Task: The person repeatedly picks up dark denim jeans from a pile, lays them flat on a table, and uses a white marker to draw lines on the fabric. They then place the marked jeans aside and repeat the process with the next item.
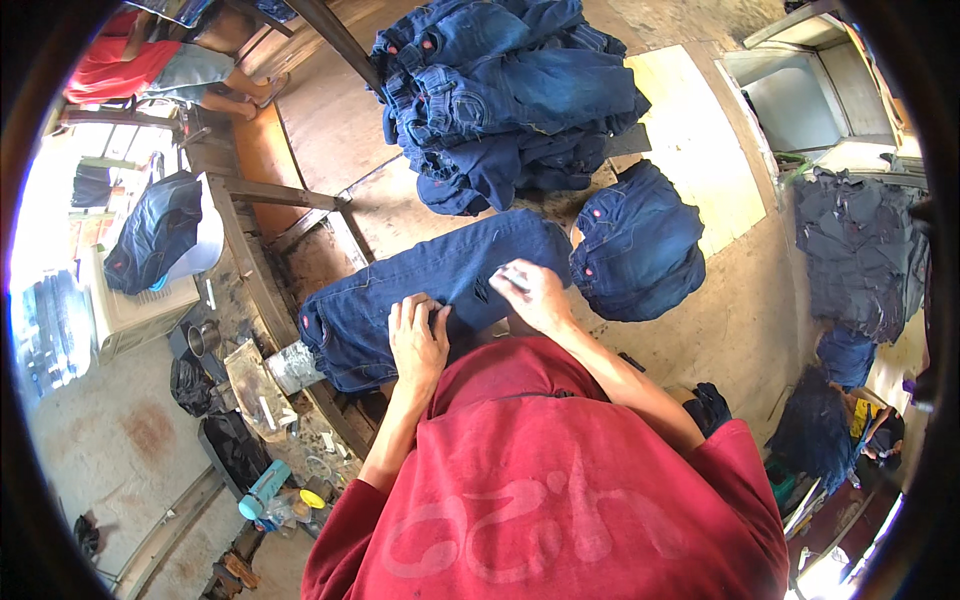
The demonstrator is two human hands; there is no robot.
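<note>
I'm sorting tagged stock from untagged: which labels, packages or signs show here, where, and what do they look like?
Small red tag: on the jeans under both hands, at their left end.
Red tags: small dots on the folded jeans to the right.
Red tags: dots on the jeans pile behind.
No packages, signs or screens.

A tall stack of folded jeans sits beside a teal bottle and metal cup.

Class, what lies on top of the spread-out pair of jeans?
Both hands: left hand flat, right hand pinching a small pale object. The jeans cover the table beneath.
</note>
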